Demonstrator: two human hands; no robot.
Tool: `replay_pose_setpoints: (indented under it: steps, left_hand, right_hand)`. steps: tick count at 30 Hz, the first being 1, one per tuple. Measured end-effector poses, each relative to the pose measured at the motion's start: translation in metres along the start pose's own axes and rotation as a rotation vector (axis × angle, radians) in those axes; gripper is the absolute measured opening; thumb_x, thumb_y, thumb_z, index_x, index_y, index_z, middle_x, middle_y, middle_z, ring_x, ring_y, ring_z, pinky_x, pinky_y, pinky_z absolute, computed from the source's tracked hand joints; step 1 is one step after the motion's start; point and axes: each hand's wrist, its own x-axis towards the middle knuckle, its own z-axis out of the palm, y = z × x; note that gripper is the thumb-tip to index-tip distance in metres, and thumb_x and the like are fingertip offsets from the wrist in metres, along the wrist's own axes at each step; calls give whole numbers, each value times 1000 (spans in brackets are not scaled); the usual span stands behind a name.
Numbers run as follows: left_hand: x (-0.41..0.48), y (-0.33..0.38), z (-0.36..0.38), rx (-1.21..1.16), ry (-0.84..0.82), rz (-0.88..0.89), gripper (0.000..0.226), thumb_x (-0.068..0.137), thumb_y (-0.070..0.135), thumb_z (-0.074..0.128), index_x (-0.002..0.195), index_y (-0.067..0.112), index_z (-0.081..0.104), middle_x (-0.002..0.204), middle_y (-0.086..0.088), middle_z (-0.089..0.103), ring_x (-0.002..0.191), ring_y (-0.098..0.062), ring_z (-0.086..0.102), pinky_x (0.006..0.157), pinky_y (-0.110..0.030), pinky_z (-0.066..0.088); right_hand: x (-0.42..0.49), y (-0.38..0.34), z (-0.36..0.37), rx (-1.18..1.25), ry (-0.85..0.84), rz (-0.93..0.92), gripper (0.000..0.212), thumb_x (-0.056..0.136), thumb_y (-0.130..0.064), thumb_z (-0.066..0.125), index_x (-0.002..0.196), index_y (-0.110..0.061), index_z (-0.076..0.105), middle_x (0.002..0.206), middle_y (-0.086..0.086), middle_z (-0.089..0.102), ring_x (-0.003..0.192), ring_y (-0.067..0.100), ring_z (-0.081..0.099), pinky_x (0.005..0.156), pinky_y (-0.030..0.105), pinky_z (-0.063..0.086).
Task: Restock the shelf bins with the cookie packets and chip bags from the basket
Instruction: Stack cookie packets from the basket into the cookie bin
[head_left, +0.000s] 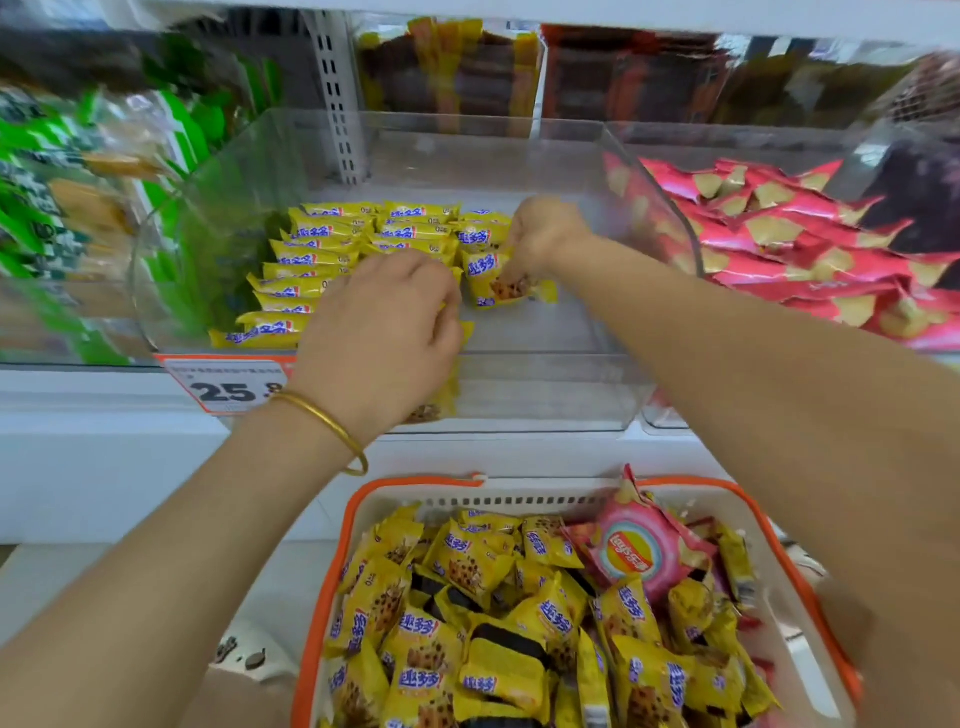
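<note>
- At far left we see blurred green bags (62, 208) in the neighbouring bin.
- A price tag (223, 384) sits on the shelf edge below the clear bin (545, 395).
- Cookie packets (322, 244) stand in rows in this bin's left half.
- Our left hand (384, 322), a bangle (332, 426) at its wrist, has its grip curled round a yellow packet (445, 387) at the rows' front end.
- Our right hand (540, 234) reaches deeper in, its grip pinched on a loose packet (498, 280) just beside the rows.
- Pink chip bags (779, 249) fill the next bin.
- Below, the basket (332, 571) holds more cookies (467, 597) and one chip bag (634, 556).
</note>
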Motion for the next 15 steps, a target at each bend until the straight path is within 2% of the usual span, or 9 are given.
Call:
replay_pose_setpoints:
  steps: [3, 6, 9, 15]
  left_hand:
    - [3, -1, -1, 40, -36, -42, 66, 71, 45, 14, 100, 16, 65, 110, -6, 60, 106, -32, 49, 90, -48, 43]
    - [2, 0, 1, 41, -38, -51, 71, 67, 45, 9, 104, 18, 63, 115, -4, 59, 109, -29, 47, 93, -43, 40]
    - [1, 1, 2, 27, -26, -58, 72, 66, 45, 7, 106, 21, 61, 116, -2, 58, 109, -26, 45, 91, -40, 38]
    - [1, 0, 3, 15, 0, -33, 69, 67, 43, 9, 105, 19, 62, 113, -3, 59, 106, -26, 46, 89, -40, 39]
  right_hand:
    - [24, 8, 16, 19, 43, 54, 28, 75, -16, 73, 91, -21, 51, 118, 8, 59, 111, 30, 55, 77, 28, 41]
    - [37, 7, 23, 2, 114, 47, 35, 77, -12, 71, 108, -15, 54, 120, 11, 56, 113, 33, 53, 78, 30, 42]
    - [45, 4, 27, 64, 189, 75, 51, 78, -8, 72, 122, -9, 46, 129, 15, 47, 119, 31, 48, 90, 33, 44]
    - [45, 1, 31, 130, 132, 113, 63, 78, -10, 74, 129, -8, 37, 135, 14, 36, 121, 32, 47, 92, 34, 43]
